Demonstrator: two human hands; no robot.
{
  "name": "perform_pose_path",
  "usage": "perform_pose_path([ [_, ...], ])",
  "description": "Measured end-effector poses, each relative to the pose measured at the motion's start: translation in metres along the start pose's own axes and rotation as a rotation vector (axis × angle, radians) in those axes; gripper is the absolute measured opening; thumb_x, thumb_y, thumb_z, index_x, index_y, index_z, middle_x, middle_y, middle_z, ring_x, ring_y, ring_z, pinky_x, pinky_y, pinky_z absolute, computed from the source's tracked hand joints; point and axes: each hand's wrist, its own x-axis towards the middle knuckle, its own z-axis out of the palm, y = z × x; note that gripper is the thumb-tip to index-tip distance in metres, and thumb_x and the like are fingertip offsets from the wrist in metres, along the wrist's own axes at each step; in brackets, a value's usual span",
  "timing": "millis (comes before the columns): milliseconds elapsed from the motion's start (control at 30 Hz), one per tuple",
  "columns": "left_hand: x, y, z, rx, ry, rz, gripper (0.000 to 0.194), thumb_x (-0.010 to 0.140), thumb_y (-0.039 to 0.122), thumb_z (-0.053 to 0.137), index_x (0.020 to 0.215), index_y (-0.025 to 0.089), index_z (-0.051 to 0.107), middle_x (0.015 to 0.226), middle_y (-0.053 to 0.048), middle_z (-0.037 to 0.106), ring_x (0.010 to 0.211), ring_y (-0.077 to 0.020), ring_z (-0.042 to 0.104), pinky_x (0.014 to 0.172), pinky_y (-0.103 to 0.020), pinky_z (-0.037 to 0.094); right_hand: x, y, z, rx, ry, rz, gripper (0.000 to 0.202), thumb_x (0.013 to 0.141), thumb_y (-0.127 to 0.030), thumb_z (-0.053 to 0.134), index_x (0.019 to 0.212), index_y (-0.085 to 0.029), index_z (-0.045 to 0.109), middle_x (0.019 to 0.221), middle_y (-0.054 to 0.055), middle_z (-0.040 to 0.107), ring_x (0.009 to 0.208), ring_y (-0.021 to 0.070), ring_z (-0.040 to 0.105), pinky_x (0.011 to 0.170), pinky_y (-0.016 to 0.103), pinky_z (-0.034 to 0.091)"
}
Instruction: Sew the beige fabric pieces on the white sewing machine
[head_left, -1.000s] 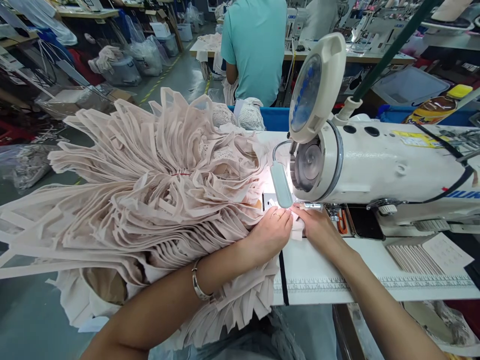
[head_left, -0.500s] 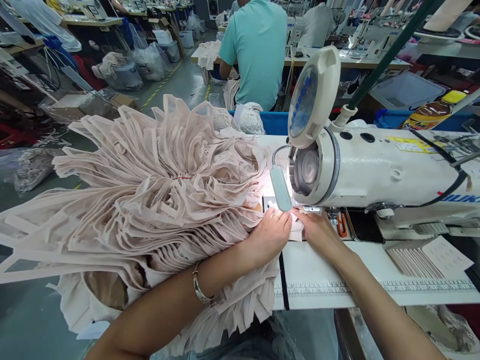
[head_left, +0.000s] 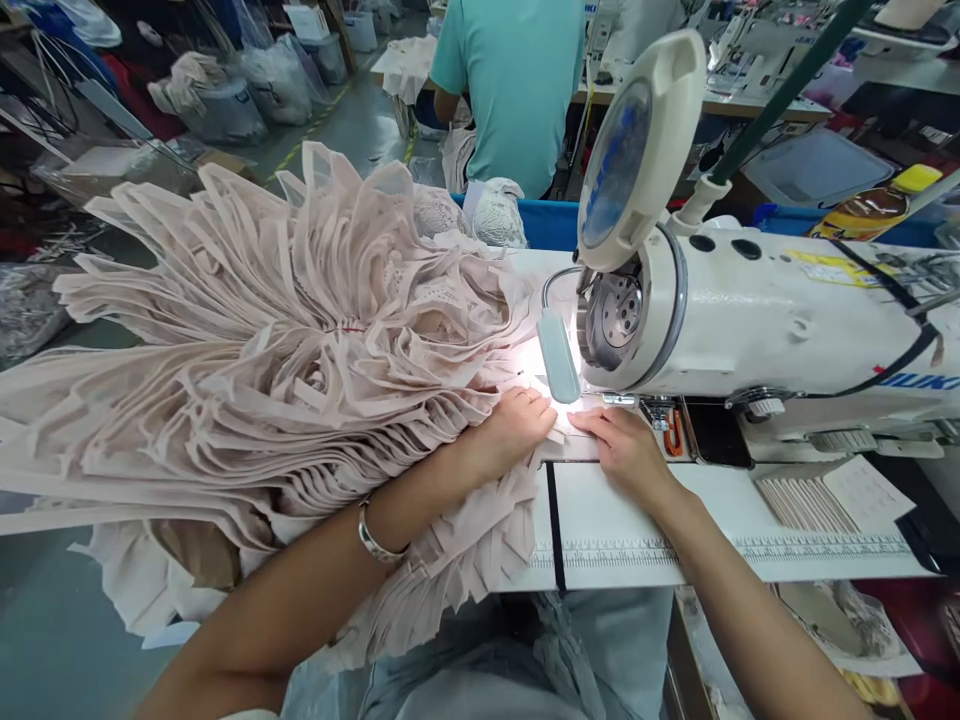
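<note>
A sewing machine (head_left: 750, 320) stands on the right, its lamp (head_left: 559, 360) lighting the spot where both hands work. My left hand (head_left: 523, 425) is closed, fingers bent together on a piece of pale beige fabric (head_left: 574, 447) just below the lamp. On that fabric's right side lies my right hand (head_left: 626, 445), its fingers stretched out toward the left one. The needle and presser foot are hidden behind the lamp and machine head. A large bundle of beige garment pieces (head_left: 300, 370), tied with red thread, spreads out left of my left hand.
A ruler strip (head_left: 622, 552) runs along the front table edge. A phone (head_left: 718, 433) and orange thread snips (head_left: 673, 432) lie under the machine arm. Paper tags (head_left: 832, 500) are at the right. A bottle (head_left: 862, 205) stands behind the machine. A person in teal (head_left: 510, 90) sits ahead.
The view has tilted down a little. My right hand's fingers have come out from beside the machine head and lie farther left on the fabric. The left hand remains on the fabric.
</note>
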Motion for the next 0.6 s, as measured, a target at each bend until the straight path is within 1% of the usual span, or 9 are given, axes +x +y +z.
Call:
perform_pose_path([
  [100, -0.001, 0.001, -0.004, 0.013, 0.002, -0.012, 0.021, 0.096, 0.001, 0.045, 0.088, 0.014, 0.059, 0.086, -0.007, 0.064, 0.083, -0.02, 0.057, 0.074, -0.03, 0.041, 0.0, -0.002, -0.002, -0.017, 0.022, -0.033, 0.048, 0.087, 0.0, 0.041, 0.114, -0.025, 0.073, 0.106, 0.005, 0.073, 0.095, 0.0216, 0.067, 0.087, 0.037, 0.056],
  [233, 0.003, 0.008, -0.007, 0.065, -0.069, 0.002, 0.026, 0.095, -0.002, 0.042, 0.086, 0.013, 0.062, 0.087, -0.009, 0.064, 0.085, -0.0198, 0.058, 0.07, -0.029, 0.04, 0.0, -0.003, -0.003, -0.031, 0.066, -0.051, 0.048, 0.087, 0.0, 0.041, 0.113, -0.026, 0.072, 0.106, 0.004, 0.074, 0.094, 0.0209, 0.068, 0.087, 0.037, 0.057],
  [300, 0.003, 0.009, -0.006, 0.07, -0.104, 0.022, 0.026, 0.096, -0.001, 0.042, 0.093, 0.012, 0.064, 0.086, -0.008, 0.063, 0.083, -0.019, 0.057, 0.069, -0.028, 0.039, 0.0, -0.003, -0.003, 0.0, 0.091, -0.036, 0.046, 0.089, -0.002, 0.042, 0.113, -0.026, 0.072, 0.107, 0.003, 0.074, 0.094, 0.02, 0.068, 0.087, 0.036, 0.057],
  [400, 0.001, 0.009, -0.001, 0.061, -0.105, -0.028, 0.026, 0.099, 0.002, 0.04, 0.107, 0.011, 0.062, 0.086, -0.007, 0.061, 0.085, -0.0199, 0.057, 0.07, -0.03, 0.04, -0.001, -0.004, -0.005, 0.063, 0.1, 0.009, 0.044, 0.09, -0.003, 0.041, 0.111, -0.026, 0.072, 0.107, 0.002, 0.075, 0.098, 0.0192, 0.069, 0.087, 0.033, 0.057],
  [467, -0.001, 0.007, 0.003, 0.009, -0.076, -0.08, 0.027, 0.099, 0.005, 0.04, 0.114, 0.013, 0.061, 0.09, -0.008, 0.061, 0.089, -0.0213, 0.057, 0.072, -0.031, 0.04, -0.001, -0.005, -0.006, 0.08, 0.086, 0.055, 0.043, 0.09, -0.004, 0.041, 0.109, -0.026, 0.073, 0.107, 0.002, 0.076, 0.101, 0.0193, 0.07, 0.087, 0.033, 0.057],
  [600, -0.002, 0.001, 0.008, -0.21, -0.02, -0.141, 0.025, 0.101, 0.015, 0.047, 0.121, 0.021, 0.06, 0.101, -0.006, 0.06, 0.099, -0.0224, 0.054, 0.08, -0.032, 0.042, -0.001, -0.007, -0.008, 0.09, 0.065, 0.161, 0.043, 0.09, -0.006, 0.04, 0.108, -0.027, 0.074, 0.109, 0.001, 0.076, 0.104, 0.0204, 0.07, 0.089, 0.035, 0.058],
])
